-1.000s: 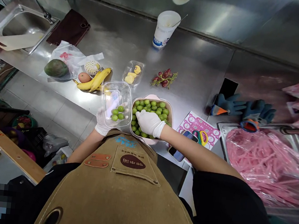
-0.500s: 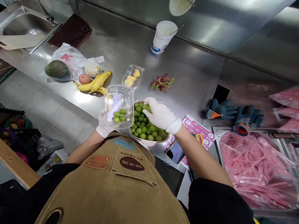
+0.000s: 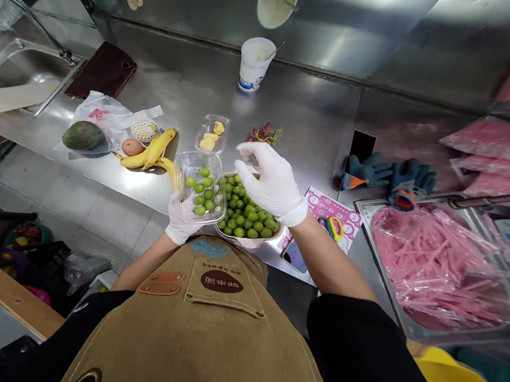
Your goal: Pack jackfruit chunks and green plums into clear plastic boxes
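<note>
My left hand (image 3: 182, 218), in a white glove, grips a clear plastic container (image 3: 181, 174) from below and the side. Several green grapes (image 3: 209, 194) lie inside it. My right hand (image 3: 270, 180), gloved as well, hovers over a bowl (image 3: 249, 243) heaped with green grapes (image 3: 245, 219). Its fingers are curved and apart from the thumb, and I see nothing held between them. The hand hides the far part of the bowl. Just beyond the held container is a second clear container (image 3: 225, 133) with yellow fruit pieces. Red grapes (image 3: 265, 134) on a stem lie behind my right hand.
Bananas (image 3: 159, 146), a round pinkish fruit (image 3: 132, 147), a netted fruit (image 3: 144, 130) and a mango (image 3: 83, 136) sit to the left. A white tub (image 3: 253, 66) stands at the back. Scissors (image 3: 334, 228), work gloves (image 3: 369, 171) and a tray of pink strips (image 3: 434, 264) are right.
My right hand has lifted off the grapes in the bowl, its fingers now farther apart. More green grapes are in the held container. The whole view has shifted slightly.
</note>
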Tool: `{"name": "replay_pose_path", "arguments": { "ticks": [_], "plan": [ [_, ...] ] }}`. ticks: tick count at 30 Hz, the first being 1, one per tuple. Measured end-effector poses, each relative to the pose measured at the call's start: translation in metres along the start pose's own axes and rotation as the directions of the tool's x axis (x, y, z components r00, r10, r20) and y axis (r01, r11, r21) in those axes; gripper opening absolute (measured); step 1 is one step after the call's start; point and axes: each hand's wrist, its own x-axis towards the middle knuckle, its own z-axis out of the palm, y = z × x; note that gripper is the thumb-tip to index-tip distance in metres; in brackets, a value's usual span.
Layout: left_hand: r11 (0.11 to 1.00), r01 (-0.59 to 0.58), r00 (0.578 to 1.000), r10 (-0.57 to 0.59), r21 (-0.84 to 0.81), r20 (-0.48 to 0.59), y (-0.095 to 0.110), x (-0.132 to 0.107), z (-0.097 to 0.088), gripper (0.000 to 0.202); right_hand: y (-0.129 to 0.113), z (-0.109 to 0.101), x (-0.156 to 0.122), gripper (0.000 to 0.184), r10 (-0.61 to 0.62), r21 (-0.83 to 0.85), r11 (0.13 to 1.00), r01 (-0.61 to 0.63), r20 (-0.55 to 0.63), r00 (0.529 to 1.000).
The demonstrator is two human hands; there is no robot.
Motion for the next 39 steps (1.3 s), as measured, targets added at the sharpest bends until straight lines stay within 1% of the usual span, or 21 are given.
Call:
{"name": "replay_pose_path", "arguments": {
  "ticks": [1, 2, 3, 5, 6, 7, 8, 10, 11, 13, 15, 19, 23, 25, 28, 32, 34, 36, 38, 39],
  "plan": [
    [1.000, -0.003, 1.000, 0.003, -0.006, -0.005, 0.001, 0.001, -0.002, 0.090, 0.015, -0.004, -0.012, 0.038, 0.022, -0.044, 0.999, -0.019, 0.061, 0.998],
    [1.000, 0.006, 1.000, -0.006, -0.014, -0.003, 0.001, 0.003, -0.005, 0.089, 0.028, -0.006, -0.025, 0.040, 0.032, -0.094, 0.995, -0.018, 0.155, 0.987],
    [0.999, 0.027, 1.000, -0.027, -0.020, 0.005, 0.001, 0.004, -0.008, 0.089, 0.038, -0.005, -0.038, 0.045, 0.041, -0.149, 0.989, -0.001, 0.265, 0.963],
    [0.997, 0.073, 0.997, -0.072, -0.024, 0.025, 0.001, 0.008, -0.013, 0.092, 0.048, 0.004, -0.061, 0.062, 0.084, -0.277, 0.959, 0.056, 0.468, 0.880],
    [0.996, 0.091, 0.995, -0.090, -0.018, 0.037, 0.000, 0.010, -0.016, 0.095, 0.048, 0.010, -0.070, 0.070, 0.133, -0.353, 0.933, 0.071, 0.522, 0.842],
    [0.995, 0.101, 0.994, -0.101, -0.005, 0.048, -0.002, 0.011, -0.018, 0.097, 0.047, 0.017, -0.076, 0.075, 0.193, -0.430, 0.900, 0.071, 0.539, 0.820],
    [0.995, 0.104, 0.993, -0.104, 0.013, 0.059, -0.003, 0.013, -0.020, 0.099, 0.044, 0.024, -0.080, 0.075, 0.249, -0.495, 0.867, 0.059, 0.533, 0.809],
    [0.994, 0.092, 0.993, -0.097, 0.061, 0.073, -0.007, 0.014, -0.023, 0.102, 0.038, 0.034, -0.081, 0.067, 0.328, -0.573, 0.819, 0.022, 0.500, 0.801],
    [0.993, 0.084, 0.993, -0.090, 0.086, 0.074, -0.008, 0.013, -0.024, 0.104, 0.035, 0.037, -0.079, 0.062, 0.351, -0.587, 0.810, 0.005, 0.492, 0.797],
    [0.989, 0.067, 0.995, -0.076, 0.128, 0.065, -0.010, 0.012, -0.027, 0.110, 0.034, 0.039, -0.075, 0.056, 0.384, -0.595, 0.804, -0.016, 0.498, 0.778],
    [0.987, 0.064, 0.997, -0.071, 0.148, 0.042, -0.010, 0.010, -0.029, 0.113, 0.034, 0.038, -0.071, 0.054, 0.406, -0.601, 0.799, -0.027, 0.506, 0.761],
    [0.990, 0.048, 0.999, -0.047, 0.133, -0.008, -0.010, 0.007, -0.032, 0.107, 0.038, 0.034, -0.071, 0.050, 0.385, -0.579, 0.815, -0.003, 0.537, 0.751],
    [0.990, 0.021, 0.999, -0.028, 0.140, 0.047, -0.008, 0.006, -0.028, 0.114, 0.041, 0.030, -0.070, 0.045, 0.303, -0.536, 0.841, 0.077, 0.584, 0.753],
    [0.988, 0.016, 0.998, -0.026, 0.151, 0.062, -0.006, 0.005, -0.024, 0.116, 0.042, 0.029, -0.069, 0.041, 0.280, -0.522, 0.848, 0.089, 0.585, 0.761],
    [0.987, 0.023, 0.998, -0.031, 0.162, 0.047, -0.005, 0.004, -0.017, 0.117, 0.045, 0.030, -0.068, 0.037, 0.269, -0.500, 0.864, 0.060, 0.558, 0.785],
    [0.990, 0.027, 0.999, -0.033, 0.136, 0.041, -0.007, 0.002, -0.010, 0.119, 0.055, 0.032, -0.063, 0.029, 0.258, -0.429, 0.903, -0.015, 0.514, 0.818],
    [0.994, 0.033, 0.999, -0.036, 0.103, 0.033, -0.007, 0.000, -0.005, 0.115, 0.058, 0.028, -0.059, 0.025, 0.255, -0.372, 0.925, -0.076, 0.460, 0.851],
    [0.997, 0.050, 0.999, -0.050, 0.057, 0.006, -0.007, -0.001, 0.000, 0.109, 0.054, 0.018, -0.053, 0.022, 0.234, -0.274, 0.952, -0.137, 0.358, 0.904],
    [0.998, 0.060, 0.998, -0.060, 0.002, -0.009, -0.007, -0.002, 0.006, 0.100, 0.039, 0.005, -0.044, 0.019, 0.191, -0.138, 0.977, -0.163, 0.220, 0.957],
    [0.998, 0.065, 0.998, -0.065, -0.025, -0.007, -0.008, -0.001, 0.008, 0.094, 0.028, -0.001, -0.039, 0.019, 0.162, -0.067, 0.986, -0.153, 0.155, 0.974]
  ]
}}
